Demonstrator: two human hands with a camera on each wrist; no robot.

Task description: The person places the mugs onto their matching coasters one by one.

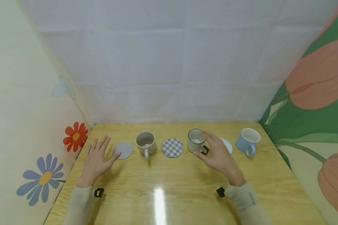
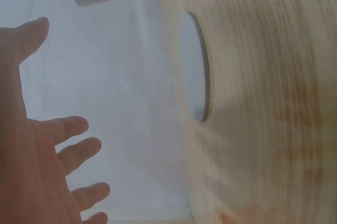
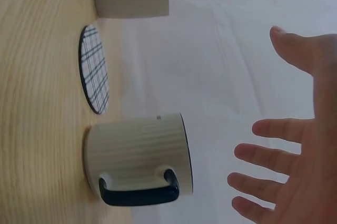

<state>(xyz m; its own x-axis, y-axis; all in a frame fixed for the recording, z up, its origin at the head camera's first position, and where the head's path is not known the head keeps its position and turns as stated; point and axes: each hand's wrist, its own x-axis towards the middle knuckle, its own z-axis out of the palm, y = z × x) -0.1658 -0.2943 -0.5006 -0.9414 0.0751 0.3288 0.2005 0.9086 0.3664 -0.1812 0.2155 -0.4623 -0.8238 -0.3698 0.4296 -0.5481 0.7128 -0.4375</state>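
Observation:
My right hand (image 1: 218, 154) hovers by a cream mug with a dark rim and black handle (image 1: 195, 142), thumb and fingers spread apart. In the right wrist view a gap shows between the fingers and that mug (image 3: 139, 155). My left hand (image 1: 97, 159) is held over the table's left side, fingers spread, beside a plain grey round coaster (image 1: 124, 150). The left wrist view shows this coaster (image 2: 195, 66) apart from the hand, which holds nothing. A greyish-white mug (image 1: 145, 143) stands right of the grey coaster, its handle toward me.
A plaid coaster (image 1: 172, 147) lies between the two pale mugs. A light-coloured coaster (image 1: 227, 146) is partly hidden behind my right hand. At the far right stands a light blue mug (image 1: 245, 142). A white cloth (image 1: 171, 103) hangs behind the wooden table (image 1: 186, 193).

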